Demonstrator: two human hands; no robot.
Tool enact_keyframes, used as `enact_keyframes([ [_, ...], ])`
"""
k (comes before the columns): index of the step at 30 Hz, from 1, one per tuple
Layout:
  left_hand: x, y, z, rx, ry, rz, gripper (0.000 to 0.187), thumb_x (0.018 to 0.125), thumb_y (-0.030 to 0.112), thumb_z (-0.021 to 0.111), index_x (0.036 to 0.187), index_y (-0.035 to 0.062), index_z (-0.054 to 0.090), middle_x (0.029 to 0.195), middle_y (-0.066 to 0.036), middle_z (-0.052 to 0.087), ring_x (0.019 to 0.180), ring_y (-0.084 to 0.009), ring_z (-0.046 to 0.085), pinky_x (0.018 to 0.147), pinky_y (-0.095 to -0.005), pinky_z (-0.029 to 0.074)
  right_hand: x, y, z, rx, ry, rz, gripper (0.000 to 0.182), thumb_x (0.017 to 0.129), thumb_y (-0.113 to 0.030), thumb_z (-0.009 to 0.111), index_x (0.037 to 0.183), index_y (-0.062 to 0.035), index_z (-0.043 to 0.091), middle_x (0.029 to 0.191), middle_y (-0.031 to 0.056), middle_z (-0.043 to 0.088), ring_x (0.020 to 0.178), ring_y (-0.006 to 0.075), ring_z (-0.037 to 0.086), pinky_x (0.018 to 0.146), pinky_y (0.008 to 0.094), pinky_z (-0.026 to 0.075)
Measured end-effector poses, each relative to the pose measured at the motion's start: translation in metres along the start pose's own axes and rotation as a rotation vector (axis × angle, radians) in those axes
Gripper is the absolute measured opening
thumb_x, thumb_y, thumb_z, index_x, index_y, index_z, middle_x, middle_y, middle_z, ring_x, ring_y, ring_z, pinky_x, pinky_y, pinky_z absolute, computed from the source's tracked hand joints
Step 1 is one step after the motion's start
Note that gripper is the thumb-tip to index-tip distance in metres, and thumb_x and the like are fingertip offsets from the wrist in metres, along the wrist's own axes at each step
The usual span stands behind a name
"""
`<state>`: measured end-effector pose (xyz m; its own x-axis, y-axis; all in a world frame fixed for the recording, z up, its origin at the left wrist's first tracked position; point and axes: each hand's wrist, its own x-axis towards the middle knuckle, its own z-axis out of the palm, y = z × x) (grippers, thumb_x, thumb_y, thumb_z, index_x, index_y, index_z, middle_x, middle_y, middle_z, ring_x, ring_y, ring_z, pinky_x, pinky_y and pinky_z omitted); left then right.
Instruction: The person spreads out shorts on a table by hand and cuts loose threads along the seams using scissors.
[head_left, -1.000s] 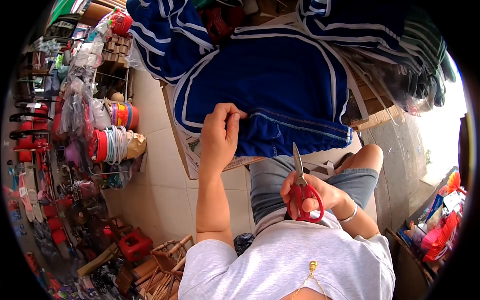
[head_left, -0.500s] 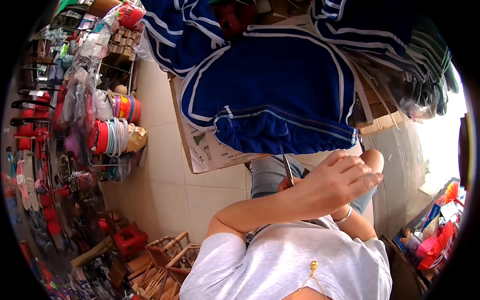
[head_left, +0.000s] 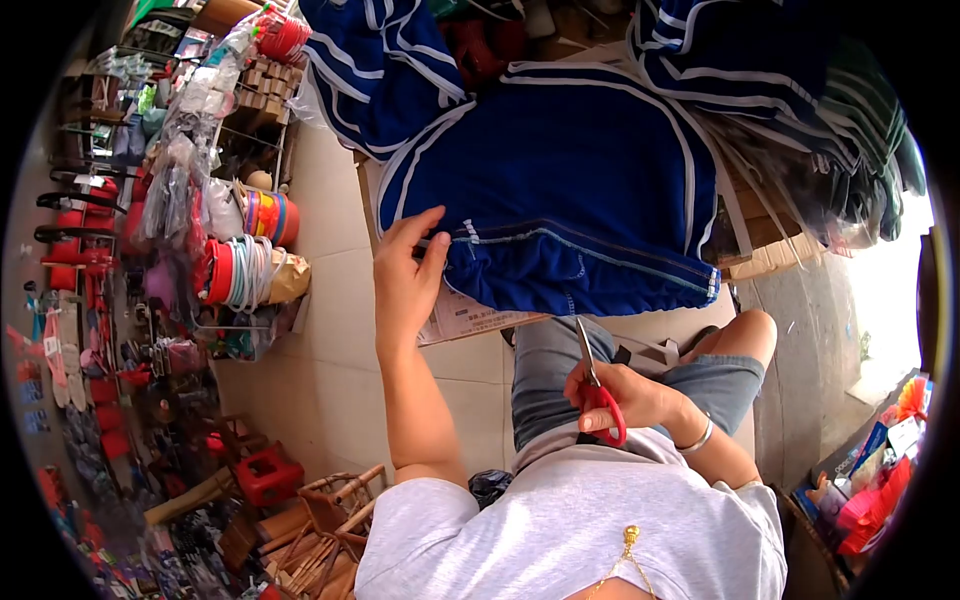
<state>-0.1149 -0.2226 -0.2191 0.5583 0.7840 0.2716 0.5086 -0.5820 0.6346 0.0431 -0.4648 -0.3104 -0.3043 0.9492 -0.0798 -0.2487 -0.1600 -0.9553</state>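
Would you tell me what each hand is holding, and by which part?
The right hand holds the scissors by their red handles. The left hand only touches the shorts at the waistband corner.

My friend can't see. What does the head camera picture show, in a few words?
The left hand touches the edge of blue shorts with white stripes, which lie on a printed paper sheet, while the right hand holds red-handled metal scissors, blades pointing up. Shop goods crowd the tiled floor nearby.
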Motion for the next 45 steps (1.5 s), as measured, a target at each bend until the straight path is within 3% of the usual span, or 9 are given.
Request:
enact_keyframes([
  [9, -0.011, -0.001, -0.005, -0.178, -0.186, -0.122, 0.053, 0.073, 0.002, 0.072, 0.124, 0.009, 0.059, 0.098, -0.008, 0.064, 0.087, -0.0179, 0.054, 0.076, -0.0292, 0.048, 0.003, -0.02, 0.012, -0.197, 0.074, -0.039, 0.069, 0.071, -0.048, 0.076, 0.118, -0.0015, 0.057, 0.086, 0.0073, 0.058, 0.069, 0.0154, 0.057, 0.065, 0.0282, 0.049],
  [11, -0.013, 0.004, -0.009, -0.152, -0.171, -0.102, 0.053, 0.071, 0.002, 0.073, 0.122, 0.0088, 0.06, 0.098, -0.007, 0.064, 0.088, -0.0183, 0.054, 0.077, -0.0295, 0.047, 0.006, -0.017, 0.015, -0.314, 0.157, -0.16, 0.076, 0.068, -0.055, 0.074, 0.117, 0.0011, 0.058, 0.076, 0.0082, 0.058, 0.068, 0.0196, 0.059, 0.067, 0.0329, 0.049],
  [16, -0.022, 0.0, -0.011, -0.12, -0.111, -0.007, 0.047, 0.068, 0.001, 0.076, 0.113, 0.0072, 0.064, 0.098, -0.007, 0.065, 0.089, -0.0188, 0.059, 0.077, -0.0299, 0.048, 0.007, -0.008, 0.024, -0.472, 0.144, -0.333, 0.075, 0.075, -0.056, 0.068, 0.125, -0.0016, 0.057, 0.083, 0.0106, 0.054, 0.059, 0.0211, 0.054, 0.063, 0.0312, 0.049],
  [18, -0.025, -0.007, -0.007, -0.177, -0.081, -0.002, 0.044, 0.068, -0.001, 0.075, 0.11, 0.0065, 0.065, 0.097, -0.007, 0.065, 0.086, -0.0179, 0.06, 0.075, -0.0286, 0.049, 0.004, -0.005, 0.026, -0.368, -0.028, -0.158, 0.072, 0.076, -0.055, 0.068, 0.122, 0.0, 0.059, 0.078, 0.0107, 0.055, 0.06, 0.0203, 0.055, 0.061, 0.0319, 0.049],
  [25, -0.028, -0.013, 0.002, -0.294, -0.019, -0.048, 0.023, 0.075, -0.004, 0.071, 0.097, 0.0033, 0.068, 0.091, -0.006, 0.065, 0.073, -0.0131, 0.061, 0.061, -0.0234, 0.049, 0.009, -0.015, 0.031, -0.197, -0.001, -0.032, 0.068, 0.076, -0.046, 0.073, 0.123, 0.0007, 0.058, 0.06, 0.0038, 0.056, 0.052, 0.0133, 0.056, 0.054, 0.0264, 0.046],
  [32, -0.027, -0.014, 0.009, -0.153, 0.096, 0.036, 0.01, 0.082, 0.001, 0.068, 0.091, 0.0002, 0.066, 0.082, -0.006, 0.065, 0.067, -0.0121, 0.061, 0.061, -0.0227, 0.048, 0.016, -0.021, 0.026, -0.211, -0.004, -0.028, 0.064, 0.076, -0.039, 0.076, 0.123, 0.0005, 0.056, 0.068, 0.0051, 0.061, 0.063, 0.0108, 0.06, 0.057, 0.0246, 0.047],
  [38, -0.037, -0.023, 0.008, -0.322, 0.148, -0.132, 0.006, 0.087, 0.007, 0.065, 0.089, 0.0012, 0.065, 0.079, -0.004, 0.066, 0.07, -0.0085, 0.059, 0.063, -0.0204, 0.046, 0.042, -0.026, 0.025, 0.387, -0.077, -0.067, 0.063, 0.078, -0.029, 0.077, 0.122, 0.0036, 0.047, 0.075, 0.0046, 0.06, 0.072, 0.0136, 0.06, 0.069, 0.0277, 0.049],
  [43, -0.041, -0.024, 0.009, -0.428, 0.188, -0.105, 0.008, 0.088, 0.008, 0.065, 0.09, 0.0009, 0.064, 0.08, -0.003, 0.066, 0.07, -0.0086, 0.058, 0.065, -0.0205, 0.045, 0.072, -0.051, 0.027, 0.3, -0.298, -0.176, 0.079, 0.088, -0.065, 0.043, 0.12, 0.0062, 0.041, 0.086, 0.0079, 0.056, 0.077, 0.0164, 0.061, 0.074, 0.0282, 0.05],
  [45, -0.039, -0.027, 0.01, -0.363, 0.238, 0.01, 0.008, 0.088, 0.008, 0.065, 0.09, 0.0009, 0.064, 0.08, -0.003, 0.065, 0.07, -0.0085, 0.058, 0.065, -0.0205, 0.045, 0.079, -0.063, 0.025, 0.334, -0.268, -0.071, 0.077, 0.089, -0.064, 0.043, 0.12, 0.0065, 0.041, 0.085, 0.0078, 0.056, 0.075, 0.0162, 0.061, 0.071, 0.0273, 0.051],
])
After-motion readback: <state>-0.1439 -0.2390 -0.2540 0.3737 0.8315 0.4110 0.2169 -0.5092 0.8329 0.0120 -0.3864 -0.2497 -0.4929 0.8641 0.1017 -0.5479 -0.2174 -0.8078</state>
